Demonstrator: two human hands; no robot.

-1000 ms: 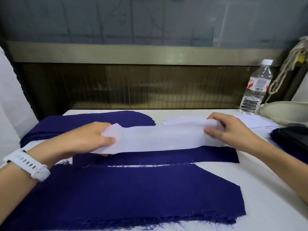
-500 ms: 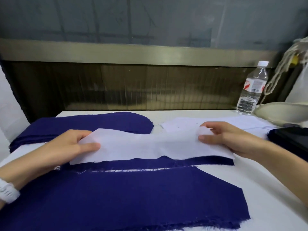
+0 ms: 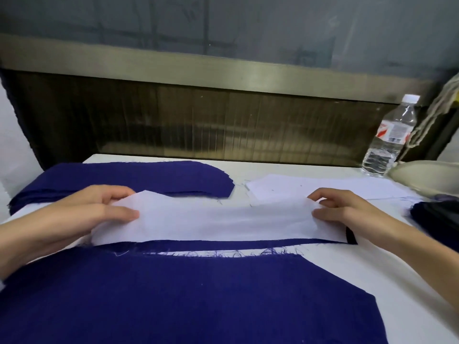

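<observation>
Both our hands are on the white strip [image 3: 211, 224], which stretches between them across the table [image 3: 372, 281]. Our left hand [image 3: 82, 217] pinches its left end, thumb on top and fingers curled at the far edge; our right hand [image 3: 347, 214] pinches its right end, thumb pressed on the cloth and fingertips curled over the far corner.

Under the white strip lies a narrow navy strip [image 3: 223, 244], nearly covered and showing only as a thin band along the near edge. Just nearer to us than the white strip, with a sliver of bare table between, spreads a large navy piece [image 3: 186, 294] with a frayed far edge. Behind the white strip to the left sits a stack of navy pieces [image 3: 124, 177] with a rounded end; behind it to the right lie white sheets [image 3: 310, 188].

Well behind and to the right of the white strip stands a clear water bottle [image 3: 390, 137] with a white cap; its label is red and white, and we cannot read the print. Right of the white strip, at the edge of view, sit a cream-coloured thing [image 3: 427, 175] and a dark bundle [image 3: 437, 214].
</observation>
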